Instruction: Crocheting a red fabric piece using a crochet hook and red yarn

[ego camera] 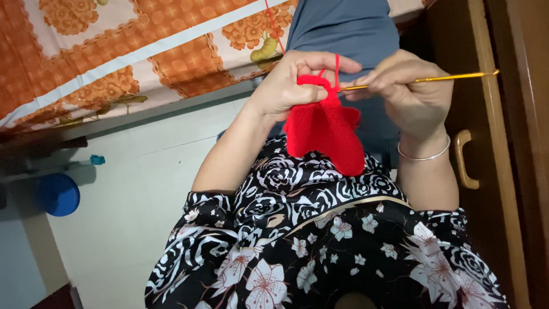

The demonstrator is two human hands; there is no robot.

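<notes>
The left hand (289, 83) pinched the red crocheted piece (325, 134) at its top edge, keeping it taut above the lap. The right hand (406, 91) gripped a golden crochet hook (423, 79), its tip apparently in the stitches.

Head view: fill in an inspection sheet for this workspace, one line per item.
Surface: no table; work is held above the lap, over a black-and-white floral garment.
Job's things: red crochet piece, gold crochet hook, red yarn strand running up and away.
Clutter: blue round lid-like object on the pale floor.
Grippers: left hand pinches the piece's top edge; right hand holds the hook, its tip at the piece; silver bangle on the right wrist.
Cables: nothing seen.
Surroundings: orange floral bedsheet, wooden cabinet door with handle.
</notes>
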